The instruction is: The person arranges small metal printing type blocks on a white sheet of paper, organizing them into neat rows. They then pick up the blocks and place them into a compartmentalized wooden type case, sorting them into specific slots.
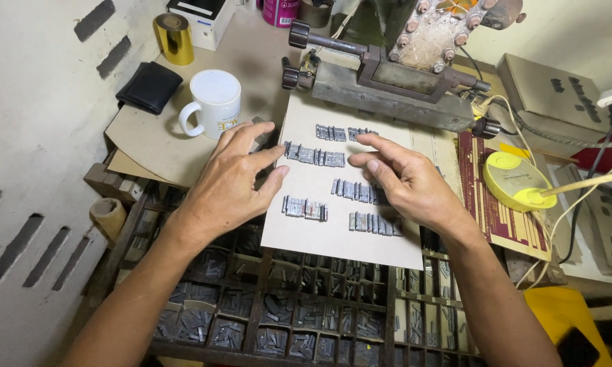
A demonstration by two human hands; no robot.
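Short rows of small grey metal type blocks (314, 156) lie on a beige cardboard sheet (333, 238). My left hand (234, 177) rests at the sheet's left edge, fingers spread, fingertips next to the second row. My right hand (404, 180) hovers over the right side of the sheet, fingers apart, above another row of type blocks (352, 190). Two more rows, a left row (304, 208) and a right row (374, 223), lie nearer me. Neither hand holds anything.
The sheet lies over a wooden compartment tray (285, 319) filled with metal type. Behind it stands a metal press machine (394, 75). A white mug (214, 102), black wallet (149, 87) and gold roll (174, 37) sit at the left. A yellow device (513, 180) sits right.
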